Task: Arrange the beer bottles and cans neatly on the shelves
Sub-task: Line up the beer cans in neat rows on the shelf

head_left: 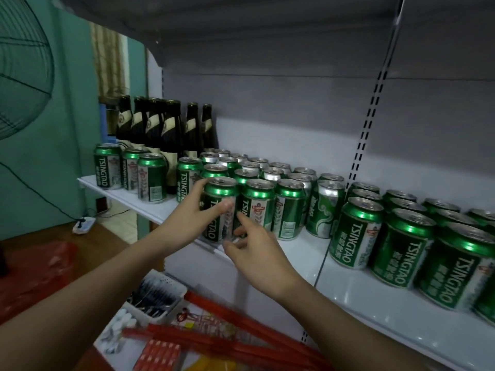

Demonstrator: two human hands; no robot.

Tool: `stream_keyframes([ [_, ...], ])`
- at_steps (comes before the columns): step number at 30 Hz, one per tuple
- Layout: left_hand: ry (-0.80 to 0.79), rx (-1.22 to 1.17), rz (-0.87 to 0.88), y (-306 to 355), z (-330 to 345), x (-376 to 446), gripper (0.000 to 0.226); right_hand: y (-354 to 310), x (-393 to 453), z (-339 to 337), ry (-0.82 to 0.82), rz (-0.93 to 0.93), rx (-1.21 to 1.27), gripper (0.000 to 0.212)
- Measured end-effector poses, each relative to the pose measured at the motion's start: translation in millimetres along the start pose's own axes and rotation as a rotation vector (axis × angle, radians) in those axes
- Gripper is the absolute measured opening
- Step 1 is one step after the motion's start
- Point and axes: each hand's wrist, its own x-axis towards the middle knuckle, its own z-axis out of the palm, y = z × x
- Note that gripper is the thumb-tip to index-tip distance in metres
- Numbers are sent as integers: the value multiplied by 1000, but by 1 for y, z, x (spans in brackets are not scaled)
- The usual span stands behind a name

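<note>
Beer can (219, 208), green, stands at the front edge of the white shelf (356, 287), right in the middle of the view, and both hands are on it. Left hand (184, 223) comes in from seven o'clock, fingers curled round the can's left side, thumb (223, 204) laid across the label. Right hand (257, 253) rises from five o'clock, fingers (245, 218) half bent and reaching to the can's lower right, where it meets the neighbouring can (257, 204); whether they touch or pinch it I cannot tell.

More green cans run in rows back from that neighbour toward one o'clock. A second block of cans (401, 245) fills the shelf at three o'clock, set a little apart from the first. At ten o'clock three cans (107, 166) stand along the shelf's left end, with dark bottles (166, 129) upright behind them.

Below, at six o'clock, long red sticks (241, 341) lie over a white tray (158, 290) of small goods. A red plastic bag (34, 271) sits at eight o'clock, and a fan's wire guard (24, 65) shows at ten o'clock.
</note>
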Motion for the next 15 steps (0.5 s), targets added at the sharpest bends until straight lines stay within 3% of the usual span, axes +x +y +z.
stream_keyframes([
  [4,50,-76,48,5,3,-2,63,0,1,-2,-17,-10,33,42],
  [7,117,-106,88,19,-2,-4,41,-1,-1,-6,-29,-29,64,63],
  [10,157,-174,147,39,-10,-1,43,-5,-2,-15,11,-85,137,68],
  [15,218,-298,189,91,-8,14,54,-20,-1,-41,167,-172,304,51],
])
